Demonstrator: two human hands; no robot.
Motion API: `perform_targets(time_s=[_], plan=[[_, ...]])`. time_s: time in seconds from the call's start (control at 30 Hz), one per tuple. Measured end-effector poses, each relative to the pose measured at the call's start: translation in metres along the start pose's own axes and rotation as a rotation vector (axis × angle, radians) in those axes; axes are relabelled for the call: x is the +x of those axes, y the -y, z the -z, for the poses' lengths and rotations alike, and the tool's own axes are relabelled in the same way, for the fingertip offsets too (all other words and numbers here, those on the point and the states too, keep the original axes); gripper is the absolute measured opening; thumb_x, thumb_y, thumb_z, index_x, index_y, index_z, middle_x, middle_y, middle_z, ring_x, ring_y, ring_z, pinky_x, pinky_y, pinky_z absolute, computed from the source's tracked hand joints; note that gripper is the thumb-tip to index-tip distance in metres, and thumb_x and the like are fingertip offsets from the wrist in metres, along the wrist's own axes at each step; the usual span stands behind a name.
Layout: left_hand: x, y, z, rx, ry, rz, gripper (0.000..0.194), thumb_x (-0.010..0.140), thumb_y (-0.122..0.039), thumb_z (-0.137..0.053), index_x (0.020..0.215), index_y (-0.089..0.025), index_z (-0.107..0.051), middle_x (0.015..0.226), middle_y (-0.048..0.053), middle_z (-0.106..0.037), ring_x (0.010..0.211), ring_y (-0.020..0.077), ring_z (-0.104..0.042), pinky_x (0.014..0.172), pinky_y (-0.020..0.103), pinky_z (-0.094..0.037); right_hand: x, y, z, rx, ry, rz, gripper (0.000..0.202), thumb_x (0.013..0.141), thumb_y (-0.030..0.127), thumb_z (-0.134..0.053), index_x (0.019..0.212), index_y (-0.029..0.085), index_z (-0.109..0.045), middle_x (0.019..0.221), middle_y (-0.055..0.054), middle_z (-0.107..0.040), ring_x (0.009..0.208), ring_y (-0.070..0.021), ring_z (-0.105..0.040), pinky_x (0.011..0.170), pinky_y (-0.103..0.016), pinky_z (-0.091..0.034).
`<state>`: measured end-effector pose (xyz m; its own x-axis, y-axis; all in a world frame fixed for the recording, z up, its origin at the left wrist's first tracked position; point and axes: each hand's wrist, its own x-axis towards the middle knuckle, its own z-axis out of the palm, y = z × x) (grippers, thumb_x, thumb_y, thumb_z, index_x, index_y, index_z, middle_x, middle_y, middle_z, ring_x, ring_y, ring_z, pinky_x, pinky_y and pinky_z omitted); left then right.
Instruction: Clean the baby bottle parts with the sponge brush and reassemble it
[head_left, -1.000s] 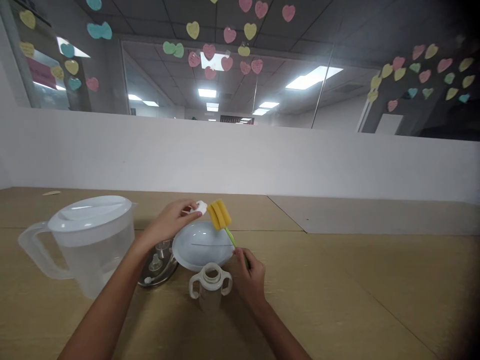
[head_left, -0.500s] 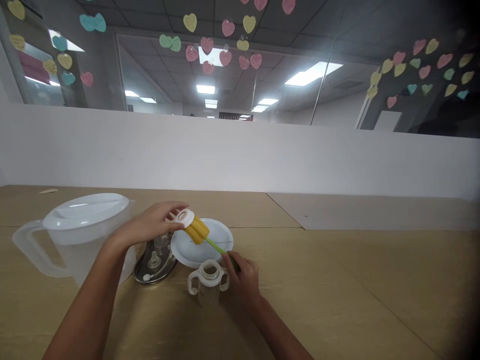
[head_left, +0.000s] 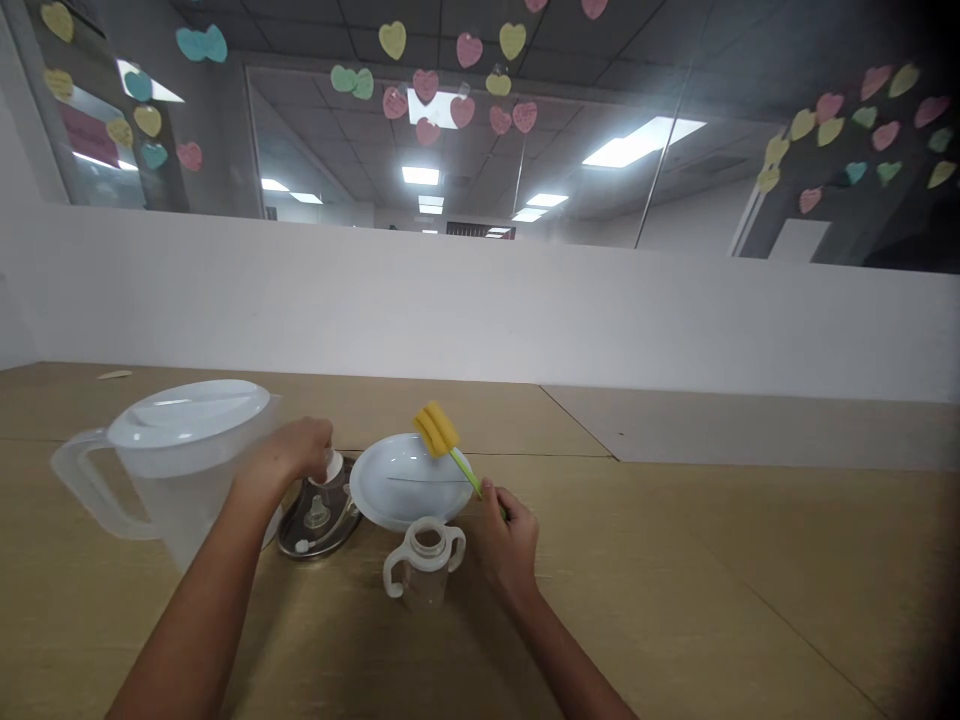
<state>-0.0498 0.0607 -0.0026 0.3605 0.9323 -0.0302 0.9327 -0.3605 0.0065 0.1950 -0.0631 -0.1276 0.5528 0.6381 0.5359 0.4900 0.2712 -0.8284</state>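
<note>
At 9 o'clock from the bowl, a frosted plastic pitcher (head_left: pixel 180 460) with a glossy oval lid has its smooth loop handle pointing to 9 o'clock. The left hand (head_left: pixel 300 447) has its fingers bent down at a white ring (head_left: pixel 327 468); whether they pinch it firmly, I cannot tell. Below is a shiny, rounded metal tray (head_left: pixel 335 547) with a clear, nipple-shaped piece (head_left: pixel 317 512). The glossy white bowl (head_left: pixel 409 490) lies just beside it. At 6 o'clock from the bowl, a clear cup (head_left: pixel 425 588) with two curved pale handles stands upright, open at the top. The ribbed yellow sponge brush (head_left: pixel 436 428) tilts toward 11 o'clock over the bowl, its green stem pinched in the right hand (head_left: pixel 514 535). The smooth tan desk (head_left: pixel 675 560) opens widely toward 3 o'clock; its far edge meets a white wall (head_left: pixel 480 310).
</note>
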Motion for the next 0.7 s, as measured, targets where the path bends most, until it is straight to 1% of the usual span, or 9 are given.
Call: perform_targets(time_s=[0.07,0.17,0.3,0.4,0.47,0.5,0.57,0.63,0.7], plan=[[0.004,-0.003,-0.003,0.009,0.083,0.036,0.039,0.047,-0.020,-0.071,0.086,-0.015,-0.067,0.097,0.013,-0.068,0.087,0.0288,-0.063,0.066,0.031,-0.047,0.002,0.000,-0.001,0.053,-0.019,-0.027,0.047,0.086,0.052,-0.043,0.062,0.014,-0.057,0.055,0.003,-0.038,0.053,-0.0112,-0.037,0.048,-0.020,-0.030],[0.012,-0.009,-0.011,0.016,0.192,0.081,0.029,0.041,-0.020,-0.075,0.068,-0.017,-0.068,0.084,0.012,-0.071,0.081,0.0296,-0.065,0.067,0.033,-0.048,0.003,0.000,-0.002,0.091,-0.030,-0.032,0.047,0.085,0.052,-0.044,0.061,0.014,-0.057,0.056,0.003,-0.041,0.055,-0.0122,-0.039,0.051,-0.021,-0.032],[0.020,-0.018,-0.027,0.007,0.276,0.154,0.018,0.035,-0.016,-0.077,0.047,-0.018,-0.063,0.063,0.009,-0.069,0.070,0.0300,-0.066,0.064,0.036,-0.050,0.002,0.002,-0.002,0.110,-0.017,-0.053,0.047,0.084,0.053,-0.045,0.062,0.014,-0.058,0.056,0.002,-0.041,0.056,-0.0126,-0.039,0.051,-0.021,-0.032],[0.022,-0.022,-0.031,0.000,0.314,0.180,0.019,0.034,-0.015,-0.077,0.044,-0.017,-0.061,0.061,0.011,-0.069,0.066,0.0308,-0.065,0.061,0.035,-0.050,0.003,0.003,-0.001,0.123,-0.028,-0.065,0.046,0.083,0.053,-0.047,0.063,0.013,-0.059,0.056,0.003,-0.040,0.055,-0.0125,-0.039,0.051,-0.022,-0.032],[0.017,-0.024,-0.025,0.004,0.280,0.165,0.023,0.033,-0.013,-0.078,0.053,-0.016,-0.066,0.072,0.015,-0.071,0.071,0.0332,-0.066,0.062,0.036,-0.050,0.004,0.004,0.000,0.130,-0.038,-0.067,0.046,0.082,0.053,-0.048,0.061,0.013,-0.059,0.055,0.002,-0.039,0.055,-0.0125,-0.039,0.051,-0.022,-0.032],[0.013,-0.025,-0.019,0.007,0.238,0.147,0.028,0.036,-0.014,-0.077,0.063,-0.015,-0.069,0.083,0.017,-0.071,0.077,0.0346,-0.065,0.064,0.036,-0.050,0.004,0.004,0.000,0.137,-0.042,-0.069,0.046,0.082,0.053,-0.048,0.060,0.013,-0.058,0.055,0.002,-0.040,0.055,-0.0127,-0.039,0.051,-0.022,-0.032],[0.001,-0.029,-0.006,0.001,0.116,0.086,0.040,0.048,-0.021,-0.074,0.088,-0.015,-0.069,0.105,0.018,-0.066,0.093,0.0347,-0.062,0.072,0.037,-0.049,0.005,0.004,0.000,0.155,-0.054,-0.078,0.046,0.082,0.053,-0.047,0.060,0.013,-0.058,0.057,0.002,-0.041,0.057,-0.0133,-0.040,0.052,-0.022,-0.033],[-0.016,-0.038,0.005,-0.068,0.011,-0.043,0.044,0.066,-0.034,-0.063,0.107,-0.018,-0.063,0.115,0.014,-0.062,0.103,0.0290,-0.058,0.080,0.033,-0.046,0.005,0.004,0.000,0.167,-0.060,-0.087,0.046,0.082,0.053,-0.047,0.062,0.013,-0.058,0.058,0.001,-0.042,0.058,-0.0136,-0.040,0.053,-0.022,-0.033],[-0.035,-0.055,0.010,-0.225,0.011,-0.268,0.049,0.068,-0.043,-0.060,0.111,-0.019,-0.060,0.111,0.010,-0.064,0.099,0.0251,-0.060,0.080,0.029,-0.045,0.005,0.003,0.001,0.173,-0.056,-0.093,0.046,0.083,0.053,-0.046,0.063,0.013,-0.058,0.058,0.001,-0.042,0.058,-0.0134,-0.040,0.053,-0.022,-0.033]])
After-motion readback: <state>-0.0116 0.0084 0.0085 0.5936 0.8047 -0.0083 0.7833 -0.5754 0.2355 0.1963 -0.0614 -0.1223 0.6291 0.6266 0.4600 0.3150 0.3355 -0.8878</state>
